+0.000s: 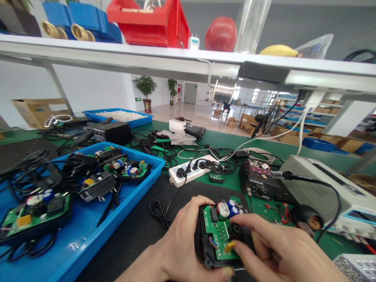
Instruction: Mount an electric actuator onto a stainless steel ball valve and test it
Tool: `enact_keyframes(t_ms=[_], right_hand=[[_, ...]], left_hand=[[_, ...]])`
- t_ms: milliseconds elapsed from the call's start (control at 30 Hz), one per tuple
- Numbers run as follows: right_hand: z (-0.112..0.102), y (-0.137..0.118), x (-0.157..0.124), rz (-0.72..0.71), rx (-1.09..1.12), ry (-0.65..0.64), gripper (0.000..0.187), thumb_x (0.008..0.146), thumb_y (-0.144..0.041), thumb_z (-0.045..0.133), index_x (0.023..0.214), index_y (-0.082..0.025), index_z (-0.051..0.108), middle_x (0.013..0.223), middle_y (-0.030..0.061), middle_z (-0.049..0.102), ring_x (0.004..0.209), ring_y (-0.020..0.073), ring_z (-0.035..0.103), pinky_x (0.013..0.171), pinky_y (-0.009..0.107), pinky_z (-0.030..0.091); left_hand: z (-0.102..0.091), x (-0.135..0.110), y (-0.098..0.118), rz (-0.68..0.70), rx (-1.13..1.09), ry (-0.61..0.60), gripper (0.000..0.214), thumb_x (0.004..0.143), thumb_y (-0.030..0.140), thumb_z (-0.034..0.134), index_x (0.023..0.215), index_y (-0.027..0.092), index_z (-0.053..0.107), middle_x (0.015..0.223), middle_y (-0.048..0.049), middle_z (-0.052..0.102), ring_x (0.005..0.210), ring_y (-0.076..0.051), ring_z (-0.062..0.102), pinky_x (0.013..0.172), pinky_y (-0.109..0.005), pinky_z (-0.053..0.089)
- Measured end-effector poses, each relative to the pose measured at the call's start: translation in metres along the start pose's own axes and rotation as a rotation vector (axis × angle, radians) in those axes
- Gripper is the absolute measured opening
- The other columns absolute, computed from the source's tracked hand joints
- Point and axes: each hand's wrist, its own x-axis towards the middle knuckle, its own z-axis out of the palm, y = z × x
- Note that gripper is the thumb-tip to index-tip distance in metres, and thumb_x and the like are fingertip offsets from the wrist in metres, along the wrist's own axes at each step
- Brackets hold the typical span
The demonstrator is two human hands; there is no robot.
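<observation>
A green circuit board sits in a black plastic housing just above the dark mat. My left hand is wrapped round the housing's left side, its thumb along the near edge. From the right, my right hand has its fingers closed at the board's right edge. Its thumb touches a small yellow component, and the index finger lies by a black round part. Blue and white capacitors stand at the far end. The right fingers partly cover the board's right side.
On the left, a blue tray holds several similar board units and cables. A power strip lies beyond my hands. To the right are a soldering iron, its station and a grey bench instrument. A shelf crosses overhead.
</observation>
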Motion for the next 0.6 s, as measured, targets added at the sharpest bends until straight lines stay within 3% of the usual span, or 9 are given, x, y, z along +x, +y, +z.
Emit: enact_keyframes(t_ms=[67, 200, 333, 433, 533, 600], right_hand=[[-0.002, 0.003, -0.001, 0.082, 0.096, -0.037, 0.019, 0.091, -0.025, 0.073, 0.110, -0.027, 0.072, 0.052, -0.0148, 0.055, 0.036, 0.0058, 0.055, 0.039, 0.012, 0.042], [-0.009, 0.010, 0.000, 0.354, 0.295, -0.055, 0.023, 0.098, -0.045, 0.066, 0.113, -0.029, 0.073, 0.059, -0.0090, 0.060, 0.049, 0.0099, 0.062, 0.047, 0.014, 0.048], [-0.005, 0.032, 0.006, 0.555, 0.441, 0.073, 0.043, 0.094, -0.062, 0.065, 0.113, -0.025, 0.073, 0.074, -0.0008, 0.072, 0.066, 0.0167, 0.070, 0.060, 0.022, 0.057], [0.019, 0.064, 0.029, 0.586, 0.468, 0.066, 0.045, 0.094, -0.062, 0.064, 0.115, -0.023, 0.074, 0.096, 0.0049, 0.079, 0.080, 0.0214, 0.073, 0.074, 0.030, 0.060], [0.063, 0.102, 0.074, 0.499, 0.344, -0.070, 0.037, 0.103, -0.045, 0.052, 0.124, -0.021, 0.072, 0.130, 0.0097, 0.075, 0.119, 0.0265, 0.069, 0.106, 0.039, 0.052], [0.097, 0.124, 0.109, 0.507, 0.310, -0.129, 0.035, 0.107, -0.035, 0.048, 0.125, -0.018, 0.072, 0.135, 0.0122, 0.072, 0.127, 0.0273, 0.066, 0.114, 0.042, 0.047]], left_hand=[[-0.001, 0.001, 0.000, -0.064, -0.055, -0.014, 0.087, 0.056, 0.048, 0.084, 0.130, 0.023, 0.043, 0.112, -0.0067, 0.066, 0.096, -0.028, 0.071, 0.084, -0.041, 0.060], [-0.005, 0.003, 0.001, -0.154, -0.158, -0.051, 0.082, 0.059, 0.041, 0.084, 0.127, 0.024, 0.041, 0.104, -0.0020, 0.070, 0.087, -0.024, 0.070, 0.079, -0.036, 0.056], [-0.006, 0.005, 0.001, -0.193, -0.186, -0.051, 0.083, 0.058, 0.040, 0.087, 0.125, 0.024, 0.041, 0.106, -0.0025, 0.070, 0.089, -0.024, 0.069, 0.083, -0.037, 0.054], [-0.004, 0.005, 0.000, -0.227, -0.189, -0.063, 0.083, 0.056, 0.042, 0.087, 0.123, 0.023, 0.041, 0.104, -0.0038, 0.069, 0.089, -0.025, 0.068, 0.082, -0.038, 0.053], [-0.004, 0.006, -0.001, -0.243, -0.180, -0.073, 0.087, 0.055, 0.050, 0.088, 0.124, 0.022, 0.042, 0.110, -0.0071, 0.067, 0.096, -0.028, 0.067, 0.088, -0.042, 0.053], [-0.004, 0.006, -0.004, -0.263, -0.171, -0.084, 0.092, 0.052, 0.055, 0.090, 0.124, 0.021, 0.044, 0.113, -0.0089, 0.064, 0.101, -0.030, 0.066, 0.094, -0.046, 0.052]])
